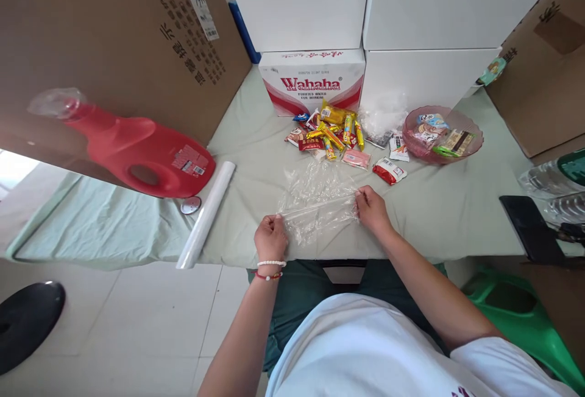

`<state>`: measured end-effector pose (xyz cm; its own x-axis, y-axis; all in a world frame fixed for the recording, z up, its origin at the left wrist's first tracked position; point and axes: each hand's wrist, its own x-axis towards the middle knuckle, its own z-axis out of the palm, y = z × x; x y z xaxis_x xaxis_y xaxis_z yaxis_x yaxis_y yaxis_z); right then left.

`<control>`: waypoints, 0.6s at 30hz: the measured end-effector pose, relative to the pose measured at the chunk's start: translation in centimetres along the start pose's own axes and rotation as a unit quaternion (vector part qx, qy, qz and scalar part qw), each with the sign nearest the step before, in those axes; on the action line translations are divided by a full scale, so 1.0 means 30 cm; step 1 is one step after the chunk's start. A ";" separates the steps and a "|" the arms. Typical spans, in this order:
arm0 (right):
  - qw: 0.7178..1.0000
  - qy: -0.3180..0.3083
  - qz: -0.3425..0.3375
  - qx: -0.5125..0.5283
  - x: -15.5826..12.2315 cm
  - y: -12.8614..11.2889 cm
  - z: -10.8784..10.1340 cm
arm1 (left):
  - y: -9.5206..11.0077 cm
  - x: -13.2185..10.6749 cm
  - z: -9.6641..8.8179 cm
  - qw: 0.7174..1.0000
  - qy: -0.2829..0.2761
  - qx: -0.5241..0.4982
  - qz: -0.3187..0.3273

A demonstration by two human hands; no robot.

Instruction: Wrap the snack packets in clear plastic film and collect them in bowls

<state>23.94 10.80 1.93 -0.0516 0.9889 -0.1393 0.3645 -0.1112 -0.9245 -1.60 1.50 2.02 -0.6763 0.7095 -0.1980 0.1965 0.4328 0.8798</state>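
Note:
A clear plastic bag point(315, 202) is stretched between my two hands, low over the front of the table. My left hand point(271, 236) pinches its left end, and a white bead bracelet and a red one circle that wrist. At the opposite end my right hand point(372, 207) is closed on the bag's corner. Just beyond lies a pile of wrapped snacks point(336, 132) in yellow, red and brown. Near my right hand are a red-and-white packet point(389, 170) and a pink packet point(356, 158).
A pink glass bowl point(475, 141) holds several snacks, with crumpled clear plastic point(381, 117) beside it. A Wahaha carton point(315, 83) and white boxes stand behind. Left are a red detergent jug point(137, 141) and a white roll point(206, 214); right, a black phone point(530, 226) and a green stool point(543, 330).

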 end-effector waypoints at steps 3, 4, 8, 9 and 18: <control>0.999 0.001 -0.007 -0.035 -0.001 -0.004 -0.002 | 0.010 0.034 -0.031 0.999 0.034 0.034 -0.012; 0.999 0.005 -0.017 -0.051 -0.001 -0.004 -0.002 | 0.018 0.040 -0.038 0.998 0.046 0.037 -0.016; 0.997 0.013 -0.033 -0.068 -0.001 -0.001 0.003 | 0.073 0.012 -0.049 0.989 0.012 0.146 0.010; 0.997 0.014 -0.034 -0.071 -0.002 0.001 0.004 | 0.092 -0.010 -0.045 0.978 -0.002 0.206 0.031; 0.992 0.030 -0.051 -0.112 -0.022 0.013 0.002 | 0.118 -0.125 0.061 0.979 -0.050 0.189 0.062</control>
<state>24.06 10.09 1.63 -0.0458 0.9987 -0.0215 0.5573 0.0077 -0.8303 2.94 1.39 5.08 -0.5623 0.8117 -0.1580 0.5334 0.5020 0.6808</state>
